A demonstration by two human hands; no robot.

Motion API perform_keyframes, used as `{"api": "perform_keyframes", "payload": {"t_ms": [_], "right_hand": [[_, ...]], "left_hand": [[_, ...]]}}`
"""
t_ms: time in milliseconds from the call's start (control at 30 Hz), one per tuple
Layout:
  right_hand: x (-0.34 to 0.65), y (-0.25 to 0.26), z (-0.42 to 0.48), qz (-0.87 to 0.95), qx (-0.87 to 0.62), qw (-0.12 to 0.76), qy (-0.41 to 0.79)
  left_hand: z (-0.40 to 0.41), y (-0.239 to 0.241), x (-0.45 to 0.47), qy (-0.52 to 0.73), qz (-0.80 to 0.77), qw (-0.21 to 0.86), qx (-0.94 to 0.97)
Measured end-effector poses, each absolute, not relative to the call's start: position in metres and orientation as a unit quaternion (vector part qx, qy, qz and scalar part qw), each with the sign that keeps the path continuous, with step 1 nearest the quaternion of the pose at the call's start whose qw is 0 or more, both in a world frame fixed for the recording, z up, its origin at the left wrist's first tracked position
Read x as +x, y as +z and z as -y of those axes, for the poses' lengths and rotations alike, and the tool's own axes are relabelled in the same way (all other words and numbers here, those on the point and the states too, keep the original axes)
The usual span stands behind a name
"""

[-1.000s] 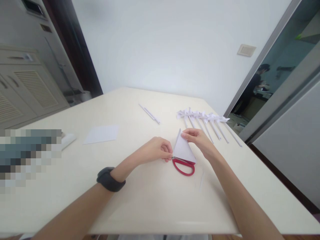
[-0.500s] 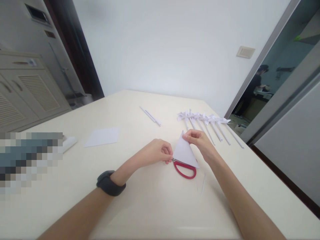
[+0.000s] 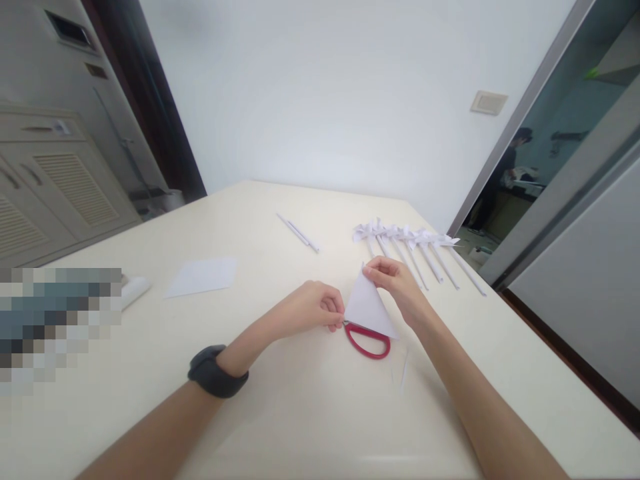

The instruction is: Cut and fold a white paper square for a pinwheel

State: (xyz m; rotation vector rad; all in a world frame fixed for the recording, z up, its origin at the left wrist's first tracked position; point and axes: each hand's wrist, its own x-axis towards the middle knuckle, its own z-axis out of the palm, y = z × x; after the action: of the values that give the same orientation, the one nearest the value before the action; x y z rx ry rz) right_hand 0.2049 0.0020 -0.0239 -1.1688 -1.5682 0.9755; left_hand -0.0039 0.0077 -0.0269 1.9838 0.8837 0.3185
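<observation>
A white paper folded into a triangle (image 3: 369, 310) is held up just above the cream table (image 3: 300, 413). My left hand (image 3: 313, 307), a dark band on its wrist, pinches the triangle's lower left corner. My right hand (image 3: 395, 281) pinches its top corner. Red-handled scissors (image 3: 367, 340) lie on the table right under the paper, partly hidden by it.
A row of several white paper pinwheels on sticks (image 3: 415, 250) lies beyond my right hand. Two thin paper sticks (image 3: 299, 233) lie farther back, a flat white sheet (image 3: 203, 276) to the left, small paper slivers (image 3: 403, 373) near my right forearm. A person stands in the far doorway (image 3: 505, 177).
Both hands have kept their pinch on the triangle; the paper has tilted and shifted only slightly. The view has moved a little.
</observation>
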Motion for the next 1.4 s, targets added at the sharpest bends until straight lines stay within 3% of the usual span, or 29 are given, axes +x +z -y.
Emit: {"api": "perform_keyframes", "payload": {"t_ms": [633, 1400], "right_hand": [[0.193, -0.025, 0.001, 0.656, -0.445, 0.521, 0.316], [0.202, -0.022, -0.001, 0.651, -0.445, 0.498, 0.361]], "left_hand": [[-0.01, -0.02, 0.002, 0.195, -0.324, 0.578, 0.723], [-0.007, -0.021, 0.004, 0.215, -0.366, 0.555, 0.715]]}}
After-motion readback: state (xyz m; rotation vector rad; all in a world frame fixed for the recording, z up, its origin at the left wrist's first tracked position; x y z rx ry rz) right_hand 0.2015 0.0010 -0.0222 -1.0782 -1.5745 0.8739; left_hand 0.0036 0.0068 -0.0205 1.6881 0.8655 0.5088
